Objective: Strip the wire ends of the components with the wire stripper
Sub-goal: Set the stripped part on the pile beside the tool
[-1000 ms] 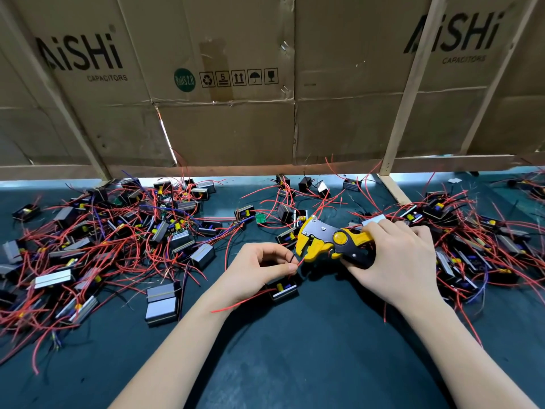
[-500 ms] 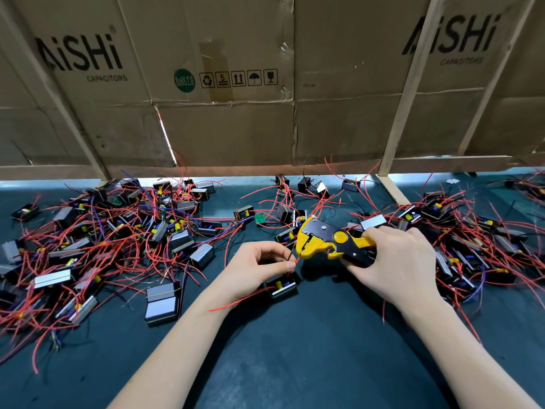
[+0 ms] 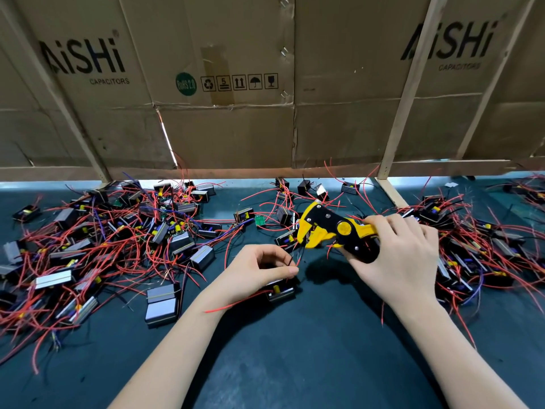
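Note:
My right hand (image 3: 395, 261) grips the handles of the yellow and black wire stripper (image 3: 330, 230), whose jaws point left and stand a little above the mat. My left hand (image 3: 259, 271) pinches thin red and black wires (image 3: 293, 261) just below and left of the jaws. Those wires belong to a small black component (image 3: 280, 292) with a yellow part, which lies on the mat under my left fingers. The wire tips stand apart from the stripper's jaws.
A large heap of black components with red wires (image 3: 97, 246) covers the left of the dark green mat (image 3: 295, 349). Another heap (image 3: 483, 246) lies at the right. A cardboard wall (image 3: 236, 128) with wooden struts closes the back.
The stripper has lifted up and to the right, away from my left hand. The wires have come out of its jaws; my left hand has stayed nearly in place.

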{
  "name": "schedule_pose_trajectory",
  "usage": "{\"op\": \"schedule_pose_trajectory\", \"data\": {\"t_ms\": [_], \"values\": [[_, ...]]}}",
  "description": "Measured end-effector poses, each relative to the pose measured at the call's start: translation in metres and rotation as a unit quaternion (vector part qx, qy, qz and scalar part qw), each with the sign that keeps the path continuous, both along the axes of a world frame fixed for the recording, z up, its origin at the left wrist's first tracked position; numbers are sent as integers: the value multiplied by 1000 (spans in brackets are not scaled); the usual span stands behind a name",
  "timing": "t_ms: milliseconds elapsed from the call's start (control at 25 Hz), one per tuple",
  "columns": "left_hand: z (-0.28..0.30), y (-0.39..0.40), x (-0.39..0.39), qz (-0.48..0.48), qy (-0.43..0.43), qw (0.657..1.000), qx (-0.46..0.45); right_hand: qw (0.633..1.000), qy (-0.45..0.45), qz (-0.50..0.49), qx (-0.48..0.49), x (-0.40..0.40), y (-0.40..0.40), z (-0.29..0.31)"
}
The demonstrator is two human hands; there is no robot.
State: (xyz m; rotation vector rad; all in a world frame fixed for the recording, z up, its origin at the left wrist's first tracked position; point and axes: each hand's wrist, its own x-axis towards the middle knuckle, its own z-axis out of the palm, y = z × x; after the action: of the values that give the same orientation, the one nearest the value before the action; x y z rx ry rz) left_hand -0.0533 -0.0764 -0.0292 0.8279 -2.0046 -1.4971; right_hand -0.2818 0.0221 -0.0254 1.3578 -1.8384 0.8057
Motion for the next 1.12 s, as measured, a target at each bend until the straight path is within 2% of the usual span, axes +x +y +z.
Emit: {"op": "schedule_pose_trajectory", "data": {"t_ms": [80, 160, 240, 320, 400, 520, 600, 680, 720, 760, 840, 960, 1040, 1120], "values": [[5, 0, 6, -22, -111, 987, -115, 1000, -7, 7, -13, -2, 0, 0], [15, 3, 11, -36, -243, 940, -239, 1000, -12, 18, -5, -4, 1, 1], [35, 2, 17, -10, -289, 920, -264, 999, -7, 49, 23, -7, 2, 3], [63, 1, 25, 48, -281, 921, -268, 994, 27, 81, 66, -8, 2, 3], [94, -1, 22, 109, -221, 925, -290, 988, 58, 95, 111, -6, 1, 1], [127, 5, -19, 90, -141, 945, -281, 978, 62, 115, 163, 6, -1, -2], [132, 8, -67, 45, -89, 978, -184, 973, 67, 122, 183, 11, -2, -2], [131, 8, -108, 24, -35, 999, -20, 971, 58, 128, 192, 13, -1, -1], [127, 7, -122, 12, -47, 998, 28, 971, 50, 133, 191, 14, 0, -1], [121, 6, -126, -1, -84, 996, 28, 971, 43, 138, 190, 14, 1, -1], [114, 4, -111, -21, -115, 993, -37, 971, 34, 135, 194, 14, 2, -3], [115, -13, -50, 20, -26, 990, -134, 977, -39, 99, 184, 15, 1, -5], [115, -31, 3, 152, -11, 967, -203, 976, -87, 48, 196, 12, 0, -3], [108, -51, 55, 326, -67, 903, -270, 974, -96, -11, 203, 5, 1, -2]]}}
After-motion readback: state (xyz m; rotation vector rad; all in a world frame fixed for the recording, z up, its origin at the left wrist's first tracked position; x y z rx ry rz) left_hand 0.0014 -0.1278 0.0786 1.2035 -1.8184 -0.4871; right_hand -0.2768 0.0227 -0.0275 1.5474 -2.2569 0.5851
